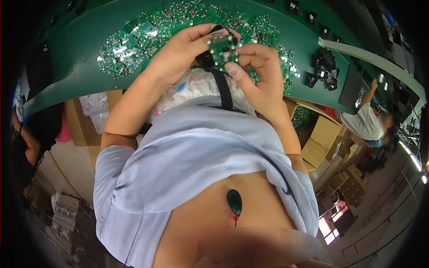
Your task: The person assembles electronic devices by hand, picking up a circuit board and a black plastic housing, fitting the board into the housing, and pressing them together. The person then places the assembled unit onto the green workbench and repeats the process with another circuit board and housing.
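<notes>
Above the near edge of the bench, both hands meet around a small green circuit board point(218, 48), tilted with its parts facing me. My left hand point(181, 51) is closed around a dark, glossy black piece point(205, 60) behind the board; its exact kind cannot be made out. With thumb and curled fingers, my right hand point(261, 78) grips the right edge of the circuit board. The board and the black piece overlap, and whether they are joined is hidden. Behind the hands spreads a large pile of loose green circuit boards point(129, 51) with thin wires.
The green bench point(67, 71) runs across the top. Black parts point(325, 71) lie in a heap to the right, beside a pale curved rail point(371, 56). Below the bench edge stand cardboard boxes point(319, 140). Another person point(366, 123) works at the far right; a dark-clothed person's arm point(30, 143) shows at left.
</notes>
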### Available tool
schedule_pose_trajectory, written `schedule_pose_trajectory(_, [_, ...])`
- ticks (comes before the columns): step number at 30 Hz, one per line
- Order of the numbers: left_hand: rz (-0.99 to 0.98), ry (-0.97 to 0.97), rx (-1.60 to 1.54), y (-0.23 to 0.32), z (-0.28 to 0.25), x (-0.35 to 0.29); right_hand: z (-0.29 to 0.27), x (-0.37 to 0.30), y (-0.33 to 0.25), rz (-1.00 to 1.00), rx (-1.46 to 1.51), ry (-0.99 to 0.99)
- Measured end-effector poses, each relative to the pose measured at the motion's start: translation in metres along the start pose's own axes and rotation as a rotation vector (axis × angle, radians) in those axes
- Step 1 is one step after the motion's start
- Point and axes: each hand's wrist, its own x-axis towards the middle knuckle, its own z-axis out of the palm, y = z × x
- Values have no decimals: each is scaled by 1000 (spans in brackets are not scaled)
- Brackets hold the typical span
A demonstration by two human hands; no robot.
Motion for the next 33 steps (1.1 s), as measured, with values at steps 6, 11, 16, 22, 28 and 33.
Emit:
schedule_pose_trajectory(6, [128, -9, 218, 7, 7, -6, 0, 5, 0, 57, 85, 36])
schedule_pose_trajectory(11, [209, 167, 283, 3, 12, -3, -1, 21, 7, -541, -607, 78])
schedule_pose_trajectory(16, [202, 196, 256, 1, 12, -1, 0, 29, 16, -691, -585, 64])
schedule_pose_trajectory(22, [224, 323, 133, 2, 10, -2, 8, 33, 20, -493, -450, 102])
schedule_pose_trajectory(28, [231, 391, 9, 1, 9, 2, 9, 34, 19, -506, -299, 117])
schedule_pose_trajectory(33, [221, 394, -26, 0, 11, 1, 10, 33, 23, -458, -233, 64])
